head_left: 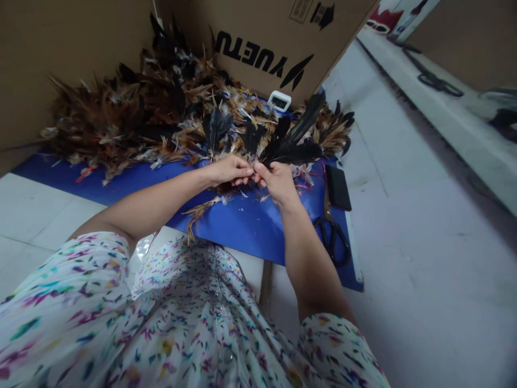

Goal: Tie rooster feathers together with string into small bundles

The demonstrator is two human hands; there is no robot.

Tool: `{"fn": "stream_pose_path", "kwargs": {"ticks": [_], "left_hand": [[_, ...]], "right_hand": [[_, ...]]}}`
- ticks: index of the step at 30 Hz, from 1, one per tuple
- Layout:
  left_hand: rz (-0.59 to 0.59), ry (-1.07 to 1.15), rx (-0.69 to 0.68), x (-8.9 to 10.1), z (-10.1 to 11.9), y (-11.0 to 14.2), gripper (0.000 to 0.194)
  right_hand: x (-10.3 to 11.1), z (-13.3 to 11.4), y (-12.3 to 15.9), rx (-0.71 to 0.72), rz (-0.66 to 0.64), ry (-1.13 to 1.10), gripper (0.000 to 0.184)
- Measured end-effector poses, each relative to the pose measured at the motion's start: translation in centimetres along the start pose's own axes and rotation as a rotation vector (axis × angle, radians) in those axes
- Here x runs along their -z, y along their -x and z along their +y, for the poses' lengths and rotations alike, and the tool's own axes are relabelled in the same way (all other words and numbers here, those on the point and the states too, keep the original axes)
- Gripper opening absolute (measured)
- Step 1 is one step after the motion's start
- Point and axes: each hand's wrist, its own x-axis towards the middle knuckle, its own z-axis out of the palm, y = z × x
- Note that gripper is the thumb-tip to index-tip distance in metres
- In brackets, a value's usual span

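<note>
My right hand (278, 180) is closed around the lower ends of several long black feathers (297, 151), which fan out up and to the right. My left hand (232, 170) meets it at the quill ends, with thumb and fingers pinched together. What lies between the left fingers is too small to make out. Just beyond both hands spreads a large pile of brown and black feathers (121, 116). A loose brown feather tuft (202, 210) lies on the blue board (254, 229), nearer to me than my left hand.
Black-handled scissors (334, 240) and a dark phone (338, 187) lie at the board's right side. A small white digital timer (279, 101) stands among the feathers. Behind rises a cardboard box (250, 27) with upside-down lettering. Pale floor tiles (404, 226) extend to the right.
</note>
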Motion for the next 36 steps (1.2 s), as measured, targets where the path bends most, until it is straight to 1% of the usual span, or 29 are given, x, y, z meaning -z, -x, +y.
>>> {"fn": "stream_pose_path", "kwargs": {"ticks": [4,6,9,11,14,17,21,23,27,30,33,36], "left_hand": [[0.076,-0.021,-0.068,-0.1,0.2,0.1,0.029],[0.139,0.043,-0.073,-0.1,0.3,0.0,0.031],[0.196,0.187,-0.036,-0.1,0.3,-0.1,0.025],[0.184,0.267,-0.003,-0.2,0.4,-0.1,0.024],[0.13,0.325,0.044,-0.4,0.5,0.1,0.024],[0.099,0.351,0.084,-0.6,0.4,0.3,0.022],[0.097,0.392,0.102,-0.8,0.4,0.4,0.021],[0.092,0.397,0.112,-0.9,0.5,0.4,0.021],[0.049,0.382,0.144,-1.2,0.8,0.5,0.026],[0.028,0.398,0.154,-1.3,0.6,0.5,0.025],[0.016,0.418,0.156,-1.4,0.3,0.4,0.023],[0.035,0.432,0.162,-1.5,0.1,0.3,0.024]], "right_hand": [[0.0,0.0,-0.1,0.007,-0.005,-0.106,0.053],[0.2,-0.2,-0.1,-0.001,-0.013,-0.184,0.051],[0.6,-0.4,-0.1,-0.026,-0.029,-0.266,0.048],[0.8,-0.5,-0.2,-0.039,-0.033,-0.299,0.049],[0.9,-0.2,-0.3,-0.03,-0.013,-0.302,0.05],[0.8,0.3,-0.5,0.003,0.031,-0.254,0.052],[0.5,0.8,-0.6,0.058,0.114,-0.162,0.054],[0.3,0.8,-0.6,0.084,0.124,-0.112,0.053],[0.1,1.1,-0.6,0.139,0.13,0.013,0.043],[0.0,1.6,-0.9,0.18,0.16,0.122,0.04],[0.1,2.3,-1.2,0.223,0.186,0.222,0.041],[-0.1,2.7,-1.3,0.263,0.192,0.302,0.046]]}}
